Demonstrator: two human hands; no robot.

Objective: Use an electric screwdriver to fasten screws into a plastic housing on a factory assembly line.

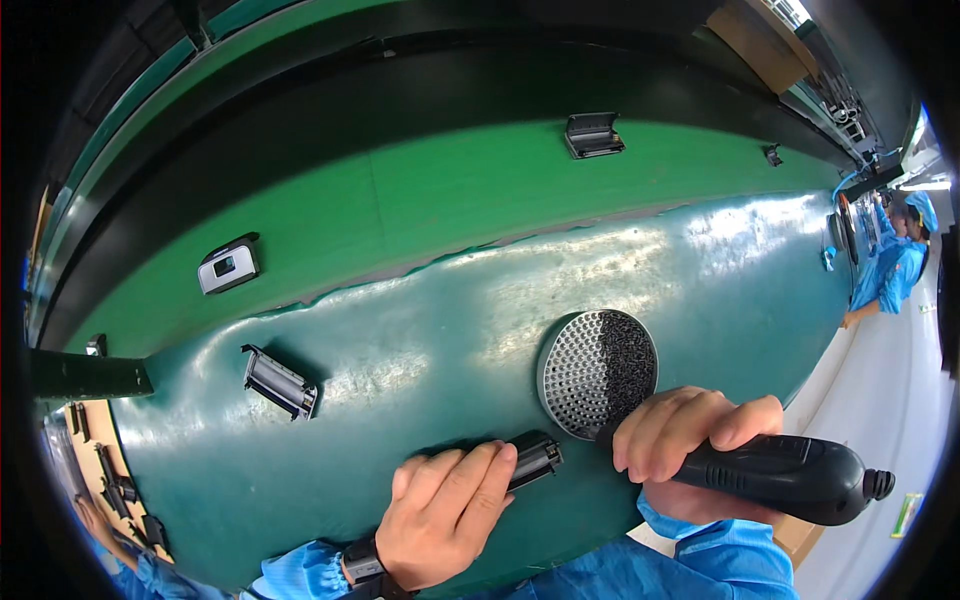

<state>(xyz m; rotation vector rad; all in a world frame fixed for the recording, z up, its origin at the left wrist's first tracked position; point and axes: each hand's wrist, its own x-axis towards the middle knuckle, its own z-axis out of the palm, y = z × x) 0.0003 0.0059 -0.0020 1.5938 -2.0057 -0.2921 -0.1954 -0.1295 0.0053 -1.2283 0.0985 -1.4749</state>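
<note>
My right hand (685, 440) is closed round a black electric screwdriver (800, 475), held nearly level. Its tip end is partly hidden by my fingers and sits by the near rim of a round metal dish (570, 385). The dish has a grid of small holes, with small black screws (628, 365) over its right half. On the worktop, my left hand (440, 510) is closed over a dark plastic housing (538, 458); its right end sticks out past my fingertips and the rest is hidden. A similar open housing (280, 383) lies farther left.
Beyond the teal worktop (420, 400) runs a green belt (450, 190). On it lie a silver-and-black device (228, 268), an open black case (593, 138) and a small dark part (773, 155). Black parts (115, 485) rest on a board at left. A co-worker in blue (893, 265) is at far right.
</note>
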